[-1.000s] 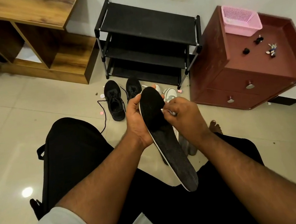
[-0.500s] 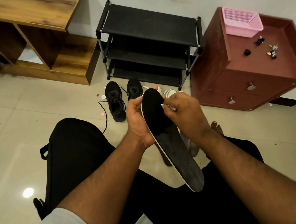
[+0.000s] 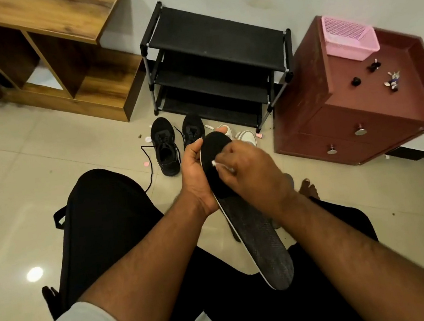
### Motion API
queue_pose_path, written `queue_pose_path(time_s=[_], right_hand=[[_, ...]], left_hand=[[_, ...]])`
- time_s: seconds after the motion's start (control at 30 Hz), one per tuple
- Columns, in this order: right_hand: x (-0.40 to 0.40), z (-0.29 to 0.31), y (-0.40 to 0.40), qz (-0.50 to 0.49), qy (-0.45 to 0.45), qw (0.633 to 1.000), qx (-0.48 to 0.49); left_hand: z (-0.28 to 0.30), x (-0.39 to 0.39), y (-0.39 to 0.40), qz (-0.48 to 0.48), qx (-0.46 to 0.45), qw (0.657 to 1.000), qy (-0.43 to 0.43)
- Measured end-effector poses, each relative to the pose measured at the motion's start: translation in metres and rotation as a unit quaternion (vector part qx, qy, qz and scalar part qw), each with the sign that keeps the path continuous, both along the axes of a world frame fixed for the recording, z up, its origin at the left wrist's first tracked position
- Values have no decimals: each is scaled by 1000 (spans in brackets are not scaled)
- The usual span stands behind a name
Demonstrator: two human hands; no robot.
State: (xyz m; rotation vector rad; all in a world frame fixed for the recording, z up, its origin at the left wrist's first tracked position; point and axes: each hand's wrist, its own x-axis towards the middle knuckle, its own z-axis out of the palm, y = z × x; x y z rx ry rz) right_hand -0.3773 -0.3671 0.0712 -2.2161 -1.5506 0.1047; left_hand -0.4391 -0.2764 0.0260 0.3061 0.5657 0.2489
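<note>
The grip of the left hand (image 3: 196, 173) is closed round the toe end of a black insole (image 3: 258, 238): the thumb lies along the near edge and the fingers curl behind it, their tips just showing past the far rim. The right hand (image 3: 250, 165) comes over from the other side, knuckles up and wrist bent down, its grip pinched tight on a small white scrap (image 3: 215, 163) that touches the insole's dark upper face close to the toe; what the scrap is made of I cannot tell. The insole is held in the air between the person's knees, toe end pointing away and up, heel end slanting down toward the lap, a thin pale edge visible along its left side. Both forearms reach forward from short pale sleeves and meet over it, elbows spread wide. Beneath, the legs are in black, and a bare foot (image 3: 308, 188) rests on the tiled floor (image 3: 40, 164) just right of the hands. Beyond the hands a pair of black shoes (image 3: 165, 146) stands on the floor with a loose lace trailing left, and white shoes (image 3: 246, 137) sit just beside them. Behind those stands a black shoe rack (image 3: 215, 41) against the wall, a wooden shelf unit (image 3: 46, 17) to its left, and a red cabinet (image 3: 363, 115) to its right carrying a pink basket (image 3: 349, 38).
</note>
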Motion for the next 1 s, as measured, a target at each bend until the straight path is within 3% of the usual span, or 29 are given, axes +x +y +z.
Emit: queue_pose_path(time_s=[0.17, 0.4, 0.7, 1.0], right_hand=[[-11, -7, -20, 18, 6, 1000, -7], [22, 10, 19, -33, -31, 999, -20], [11, -5, -27, 143, -26, 989, -35], [54, 8, 12, 146, -92, 985, -29]], left_hand=[[-4, 5, 0, 7, 1, 1000, 11], [-4, 0, -10, -39, 18, 999, 14], [-6, 4, -2, -32, -10, 999, -7], [-5, 1, -10, -85, -50, 995, -19]])
